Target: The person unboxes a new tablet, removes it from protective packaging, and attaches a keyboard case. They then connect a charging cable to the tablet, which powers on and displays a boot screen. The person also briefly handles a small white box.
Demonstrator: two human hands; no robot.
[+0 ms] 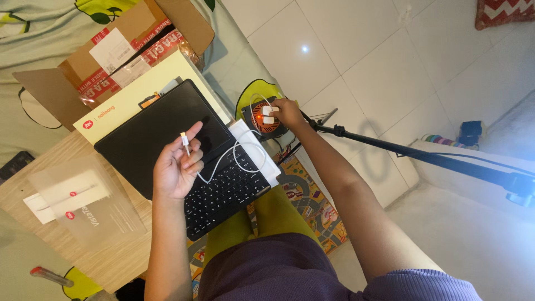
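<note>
Left grip (177, 164) pinches white cable (220, 161) end; right grip (287, 111) clasps white plug (268, 114) w/ cable between.

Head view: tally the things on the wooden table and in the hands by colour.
White: 3 – cable in left hand, charger plug at right hand, paper slip.
Black: 1 – tablet with keyboard.
Yellow: 1 – flat box.
Clear: 1 – plastic sleeve.
Total: 6
</note>
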